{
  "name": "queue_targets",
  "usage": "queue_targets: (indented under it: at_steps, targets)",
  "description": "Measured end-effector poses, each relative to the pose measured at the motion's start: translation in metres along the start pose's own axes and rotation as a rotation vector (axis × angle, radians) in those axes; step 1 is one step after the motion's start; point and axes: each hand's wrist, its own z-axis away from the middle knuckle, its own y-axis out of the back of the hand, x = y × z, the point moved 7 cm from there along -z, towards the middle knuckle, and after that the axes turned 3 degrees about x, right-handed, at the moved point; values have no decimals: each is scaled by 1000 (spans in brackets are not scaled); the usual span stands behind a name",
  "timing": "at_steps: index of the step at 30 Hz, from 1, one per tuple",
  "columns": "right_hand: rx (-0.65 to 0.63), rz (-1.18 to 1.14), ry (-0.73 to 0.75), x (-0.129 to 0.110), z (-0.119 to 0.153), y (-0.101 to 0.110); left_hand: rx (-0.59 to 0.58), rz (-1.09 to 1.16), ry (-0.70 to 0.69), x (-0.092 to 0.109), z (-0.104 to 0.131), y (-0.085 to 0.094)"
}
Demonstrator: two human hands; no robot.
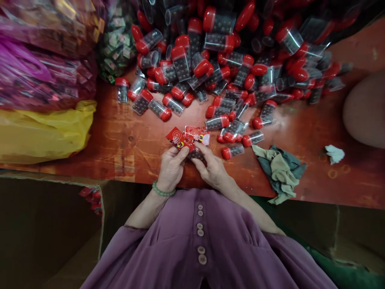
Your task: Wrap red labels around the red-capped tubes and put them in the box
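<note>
Two red packets [188, 138] and one vial [197, 154] are pinched by the left hand [171, 168] and right hand [212, 168].

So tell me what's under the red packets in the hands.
Under the red packets, a clear container of dark beads shows between the left hand and right hand. Fingers cover its cap.

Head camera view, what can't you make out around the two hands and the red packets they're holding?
- Print on the red packets: too small and blurred to read.
- Small container under the packets: mostly covered by the left hand and right hand, so its cap does not show.
- Contents of the red-capped containers: only dark dots, too small to identify.
- Pile's far side: cut off by the top edge.
- Pale rounded shape at right: blurred, unidentifiable.
</note>
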Motion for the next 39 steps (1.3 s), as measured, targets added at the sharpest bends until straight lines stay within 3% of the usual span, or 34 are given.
queue_targets:
  at_steps: [2, 7, 13, 19, 24, 27, 32, 39]
  targets:
    - [14, 34, 31, 0, 1, 1, -9, 1, 1, 0, -1, -1]
    - [-54, -156, -136, 9, -2, -1, -33, -22, -24, 5, -4, -3]
    - [-1, -155, -68, 3, -5, 1, -59, -16, -56, 9, -4, -2]
    - [-40, -372, -233, 14, 1, -10, -126, -26, 5, 6, -3, -4]
    - [1, -55, -82, 8, -4, -3, -83, -14, -9, 6, -8, -1]
    - [-6, -16, -42, 7, -6, -4, -54, 1, -32, 7, -10, 2]
    - [-37, -124, -135, 12, -7, -7, -57, -25, -51, 9, -9, 2]
    - [-141, -546, -360, 21, -4, -14, -214, -152, -38, 12, 1, -3]
